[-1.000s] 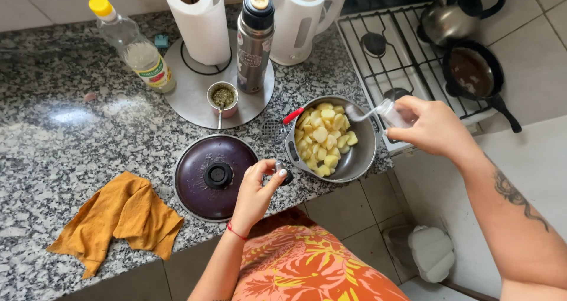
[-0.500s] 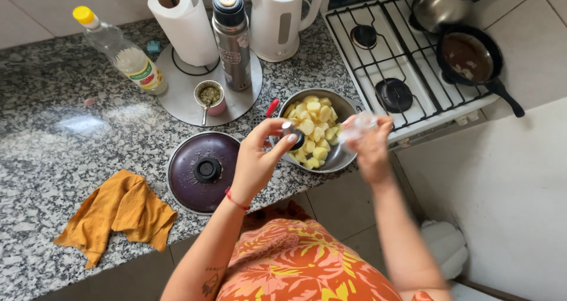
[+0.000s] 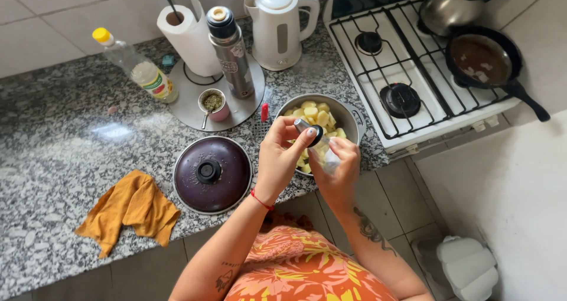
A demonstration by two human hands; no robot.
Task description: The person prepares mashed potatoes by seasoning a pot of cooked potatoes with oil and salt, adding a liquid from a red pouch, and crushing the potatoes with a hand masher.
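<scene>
A metal pot (image 3: 347, 113) full of cut yellow potato pieces (image 3: 314, 112) stands at the counter's front edge, near the stove. Just in front of it, my right hand (image 3: 338, 170) grips a small clear shaker (image 3: 326, 153) around its body. My left hand (image 3: 281, 154) pinches the shaker's dark cap (image 3: 315, 134) with its fingertips. Both hands meet above the pot's near rim. The pot's purple lid (image 3: 211, 174) lies flat on the counter to the left of my left hand.
A round tray (image 3: 195, 103) carries a steel thermos (image 3: 231, 53), a paper towel roll (image 3: 188, 38) and a small cup (image 3: 212, 103). Also here: oil bottle (image 3: 134, 66), white kettle (image 3: 282, 23), orange cloth (image 3: 129, 209), gas stove (image 3: 407, 65) with frying pan (image 3: 485, 62) and steel kettle (image 3: 446, 9), and a white bin (image 3: 469, 268) on the floor.
My right hand brought the shaker from the pot's right side to in front of my body. My left hand left the lid and took hold of the shaker's cap.
</scene>
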